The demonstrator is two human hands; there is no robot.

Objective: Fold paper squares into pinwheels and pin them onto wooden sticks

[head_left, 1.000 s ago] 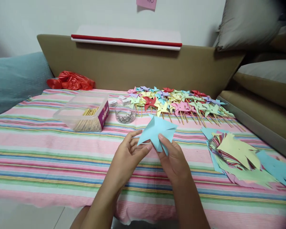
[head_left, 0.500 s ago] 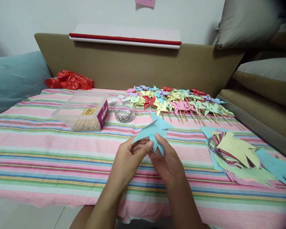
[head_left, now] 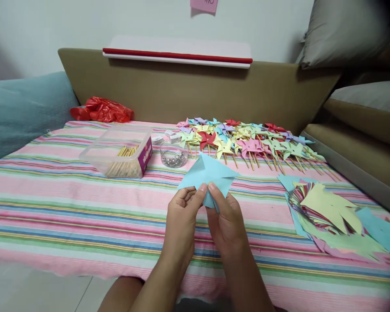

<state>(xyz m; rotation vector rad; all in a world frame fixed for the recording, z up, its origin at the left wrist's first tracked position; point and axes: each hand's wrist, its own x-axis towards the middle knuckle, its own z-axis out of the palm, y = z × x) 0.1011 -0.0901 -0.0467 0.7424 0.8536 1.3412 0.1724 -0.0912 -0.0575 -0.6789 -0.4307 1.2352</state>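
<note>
A light blue paper piece (head_left: 208, 171) with cut, folded points is held up over the striped cloth, between both hands. My left hand (head_left: 186, 210) pinches its lower left part, thumb on top. My right hand (head_left: 225, 214) grips the lower right part, its thumb beside the left thumb near the paper's middle. Behind the paper stands a clear round container (head_left: 174, 157) of small silvery pins. To its left, a clear plastic box (head_left: 126, 162) holds thin wooden sticks.
Several finished pinwheels (head_left: 250, 141) on sticks lie at the back right. Cut paper sheets (head_left: 331, 208) are piled on the right. Small white boxes (head_left: 174, 138) stand behind the round container; a red plastic bag (head_left: 107, 110) lies at the back left.
The blue paper has been turned and lies more spread out. Both thumbs have come together near its middle. The view has shifted slightly left.
</note>
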